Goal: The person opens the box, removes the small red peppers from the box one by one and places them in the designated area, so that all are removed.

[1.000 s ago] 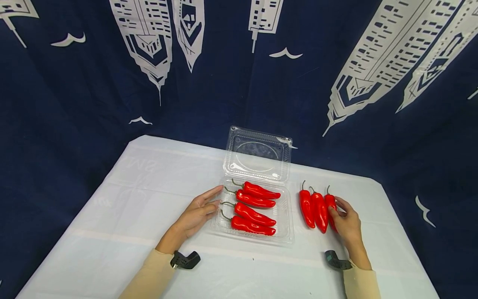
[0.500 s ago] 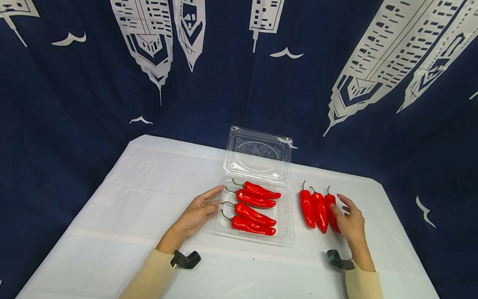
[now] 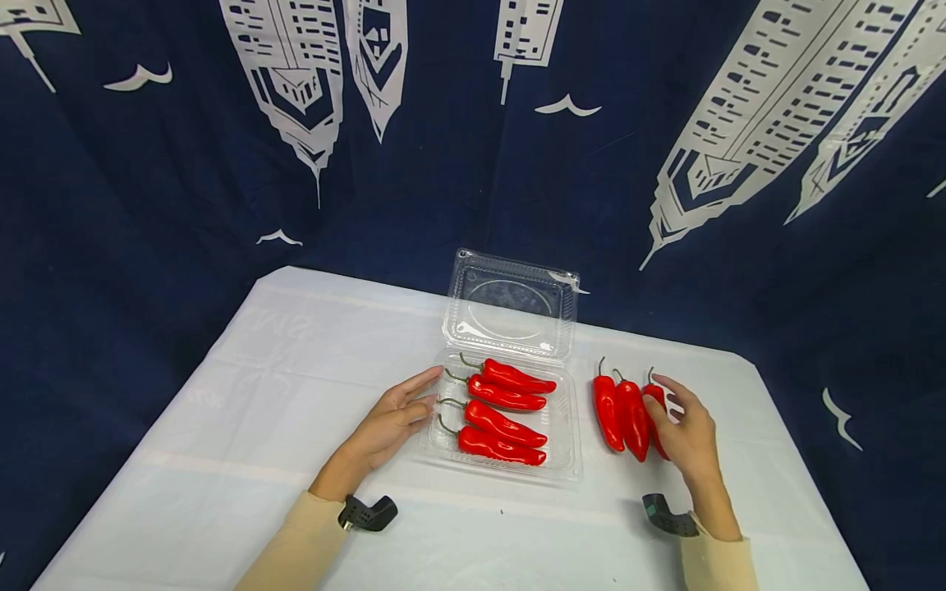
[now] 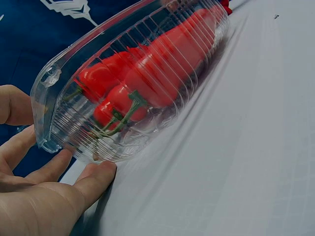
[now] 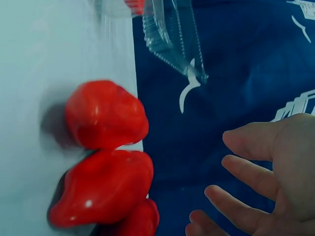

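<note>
A clear plastic clamshell container (image 3: 565, 460) lies on the table with its lid (image 3: 510, 304) raised at the back. Several red chili peppers (image 3: 506, 422) with green stems lie side by side in its base. My left hand (image 3: 384, 427) has its fingers spread along the container's left side; in the left wrist view fingertips (image 4: 106, 169) meet the ribbed wall (image 4: 74, 132). Right of the container lie three more red peppers (image 3: 631, 414). My right hand (image 3: 691, 431) is over the rightmost one, partly hiding it. In the right wrist view its loosely bent fingers (image 5: 246, 172) hold nothing.
A white cloth covers the table (image 3: 473, 542). Behind it hangs a dark blue curtain (image 3: 443, 189) printed with white buildings and birds. Black wrist cameras (image 3: 367, 514) sit at both cuffs.
My right hand has moved off the rightmost pepper to the right, then back left over it. That pepper's lower end has shifted slightly. My left hand and the container stay put.
</note>
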Tool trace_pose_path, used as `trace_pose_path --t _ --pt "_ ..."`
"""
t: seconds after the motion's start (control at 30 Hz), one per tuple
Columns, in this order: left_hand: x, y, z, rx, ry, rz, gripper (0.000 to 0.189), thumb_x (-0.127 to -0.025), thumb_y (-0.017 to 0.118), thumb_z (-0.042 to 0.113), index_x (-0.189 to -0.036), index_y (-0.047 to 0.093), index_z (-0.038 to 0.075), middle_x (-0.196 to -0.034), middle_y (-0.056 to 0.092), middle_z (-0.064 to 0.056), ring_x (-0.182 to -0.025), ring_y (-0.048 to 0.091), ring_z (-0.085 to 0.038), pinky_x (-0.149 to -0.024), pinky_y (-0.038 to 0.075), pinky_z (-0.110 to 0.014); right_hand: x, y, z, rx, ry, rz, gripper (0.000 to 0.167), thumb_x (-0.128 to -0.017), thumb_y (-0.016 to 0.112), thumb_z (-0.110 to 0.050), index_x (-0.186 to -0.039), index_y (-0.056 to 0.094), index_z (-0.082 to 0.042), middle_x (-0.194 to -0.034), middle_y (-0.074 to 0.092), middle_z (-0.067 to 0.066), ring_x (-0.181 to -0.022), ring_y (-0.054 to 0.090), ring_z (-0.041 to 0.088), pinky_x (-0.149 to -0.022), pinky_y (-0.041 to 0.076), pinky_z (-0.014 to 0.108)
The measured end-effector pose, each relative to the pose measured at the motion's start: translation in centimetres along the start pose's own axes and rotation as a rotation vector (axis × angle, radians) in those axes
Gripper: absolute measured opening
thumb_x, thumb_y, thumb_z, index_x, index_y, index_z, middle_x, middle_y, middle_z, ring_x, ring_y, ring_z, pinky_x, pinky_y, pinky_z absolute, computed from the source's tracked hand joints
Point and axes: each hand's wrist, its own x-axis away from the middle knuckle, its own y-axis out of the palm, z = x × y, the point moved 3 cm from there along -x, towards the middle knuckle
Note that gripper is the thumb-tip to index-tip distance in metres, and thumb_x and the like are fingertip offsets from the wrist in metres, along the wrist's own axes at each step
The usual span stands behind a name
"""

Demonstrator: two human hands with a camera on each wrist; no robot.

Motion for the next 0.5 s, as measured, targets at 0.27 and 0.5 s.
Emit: trace_pose_path --t 0.27,0.5 --pt "0.0 0.0 0.0 -0.004 -0.001 0.002 0.069 -0.093 0.046 -0.006 -0.158 0.029 0.011 -0.167 0.015 -0.01 -0.153 0.015 -0.038 -0.122 0.021 -0.053 0.8 0.1 -2.3 0.005 -0.042 -0.082 0.05 -0.099 0.06 -0.016 -0.147 0.049 -0.007 -0.144 0.048 0.029 -0.131 0.046 0.049 -0.097 0.048 0.063" --pt "0.0 0.0 0.0 0.001 -0.005 0.009 0.069 -0.093 0.046 -0.006 -0.158 0.029 0.011 -0.166 0.016 -0.009 -0.153 0.016 -0.038 -0.122 0.022 -0.053 1.4 0.8 -3.3 -0.012 -0.149 -0.088 0.046 -0.098 0.063 -0.015 -0.142 0.053 -0.005 -0.14 0.052 0.029 -0.125 0.051 0.048 -0.095 0.049 0.063"
